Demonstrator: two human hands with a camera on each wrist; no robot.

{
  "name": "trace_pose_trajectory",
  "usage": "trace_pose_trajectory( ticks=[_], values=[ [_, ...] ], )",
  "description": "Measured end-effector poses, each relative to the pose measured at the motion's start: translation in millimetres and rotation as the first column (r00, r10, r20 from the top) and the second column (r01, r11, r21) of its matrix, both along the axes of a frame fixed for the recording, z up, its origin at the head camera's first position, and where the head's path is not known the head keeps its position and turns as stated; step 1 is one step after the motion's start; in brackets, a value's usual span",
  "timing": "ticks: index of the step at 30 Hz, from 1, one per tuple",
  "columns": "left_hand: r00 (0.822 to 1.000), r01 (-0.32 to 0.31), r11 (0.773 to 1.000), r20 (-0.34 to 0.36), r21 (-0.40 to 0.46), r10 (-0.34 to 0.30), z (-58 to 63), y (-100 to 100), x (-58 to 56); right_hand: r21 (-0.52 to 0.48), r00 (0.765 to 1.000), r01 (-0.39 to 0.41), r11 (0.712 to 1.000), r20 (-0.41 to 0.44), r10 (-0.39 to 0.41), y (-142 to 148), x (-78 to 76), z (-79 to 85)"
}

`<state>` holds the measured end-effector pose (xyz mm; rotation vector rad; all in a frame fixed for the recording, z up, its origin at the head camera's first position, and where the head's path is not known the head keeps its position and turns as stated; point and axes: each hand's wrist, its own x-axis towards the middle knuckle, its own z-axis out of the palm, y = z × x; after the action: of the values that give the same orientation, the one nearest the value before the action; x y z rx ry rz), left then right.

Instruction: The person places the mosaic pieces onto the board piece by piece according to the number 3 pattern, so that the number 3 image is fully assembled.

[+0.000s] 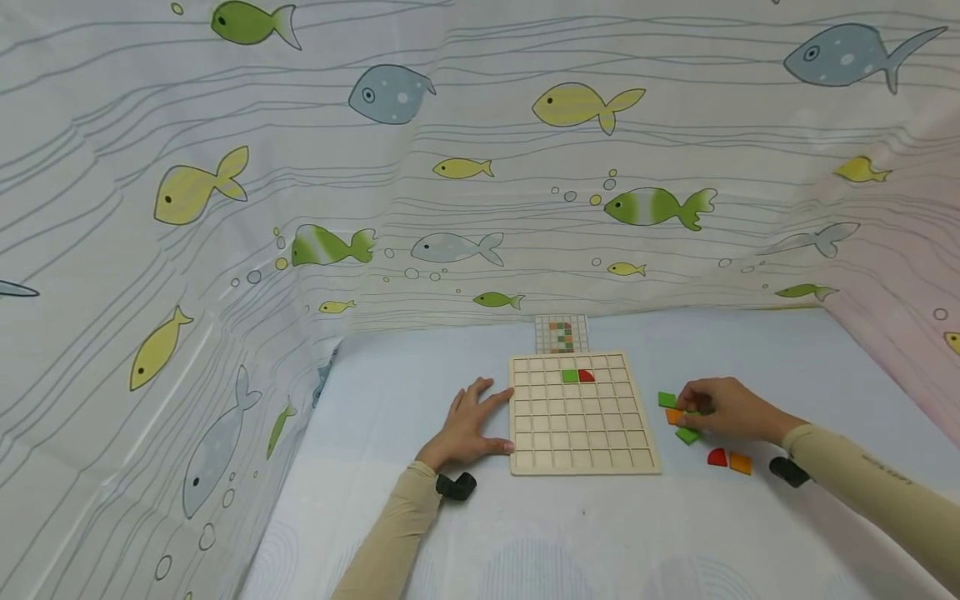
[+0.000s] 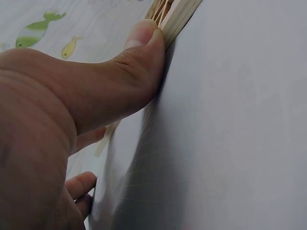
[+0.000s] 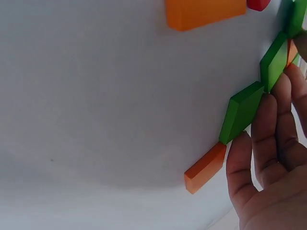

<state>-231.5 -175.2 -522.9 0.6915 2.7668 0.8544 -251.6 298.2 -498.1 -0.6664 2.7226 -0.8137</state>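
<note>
My left hand (image 1: pixel 467 427) lies beside the wooden grid board (image 1: pixel 585 437) with its fingers spread, its thumb and a finger touching the board's left edge. In the left wrist view the thumb (image 2: pixel 139 62) presses against the board's side (image 2: pixel 180 21). On the board sit a green square tile (image 1: pixel 570 376) and a red quarter-round tile (image 1: pixel 586 376), side by side. My right hand (image 1: pixel 723 408) pinches an orange tile (image 1: pixel 673 416) between thumb and index finger. Green tiles (image 3: pixel 244 112) lie along its fingers, partly hidden by the hand in the head view.
Behind the board lies a card (image 1: pixel 562 333) printed with a coloured grid pattern. A red quarter-round tile (image 1: pixel 717 457) and an orange tile (image 1: pixel 740 463) lie nearer the front right. A fish-print curtain (image 1: pixel 510 200) closes off the table's back and left.
</note>
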Motion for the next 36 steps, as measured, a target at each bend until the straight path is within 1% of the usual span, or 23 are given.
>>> trace_pose_trajectory(
  ticks=[6, 9, 15, 19, 22, 25, 27, 30, 34, 36],
  values=[
    [1.0, 0.005, 1.0, -0.005, -0.004, -0.005, 0.5, 0, -0.5, 0.015, 1.0, -0.001, 1.0, 0.017, 0.0, -1, -0.6, -2.3],
    [1.0, 0.003, 1.0, -0.004, -0.011, -0.003, 0.5, 0, -0.5, 0.024, 1.0, -0.008, 1.0, 0.012, 0.007, -1, -0.3, -1.6],
    [1.0, 0.002, 1.0, -0.003, 0.001, -0.002, 0.0, 1, 0.3, 0.04, 0.999, -0.033, 0.999, -0.004, 0.033, -4, 1.9, 2.0],
    [1.0, 0.003, 1.0, -0.001, -0.001, -0.003, 0.1, 1, 0.4, 0.097, 0.998, -0.046, 0.994, -0.04, 0.05, -6, 4.0, 3.2],
    [1.0, 0.001, 1.0, -0.005, 0.0, -0.001, 0.6, 1, 0.2, 0.147, 0.993, -0.056, 0.988, -0.098, 0.071, -8, 6.4, 3.9],
    [1.0, -0.002, 1.0, -0.006, 0.0, 0.002, 0.8, 1, 0.1, 0.178, 0.987, -0.046, 0.983, -0.142, 0.072, -9, 9.3, 4.8],
    [1.0, -0.006, 1.0, -0.002, -0.002, 0.006, 0.6, 1, 0.3, 0.183, 0.986, -0.04, 0.982, -0.154, 0.069, -10, 11.1, 5.5],
    [1.0, -0.012, 1.0, 0.009, -0.003, 0.012, 0.3, 1, 1.0, 0.183, 0.988, -0.026, 0.983, -0.146, 0.053, -12, 12.3, 6.3],
    [1.0, -0.017, 1.0, 0.016, 0.003, 0.017, 0.5, 1, 1.9, 0.173, 0.989, -0.023, 0.985, -0.142, 0.048, -15, 11.0, 8.0],
    [1.0, -0.016, 1.0, 0.015, 0.005, 0.016, 0.3, 1, 2.3, 0.17, 0.987, -0.022, 0.985, -0.155, 0.048, -17, 8.9, 8.7]
  ],
)
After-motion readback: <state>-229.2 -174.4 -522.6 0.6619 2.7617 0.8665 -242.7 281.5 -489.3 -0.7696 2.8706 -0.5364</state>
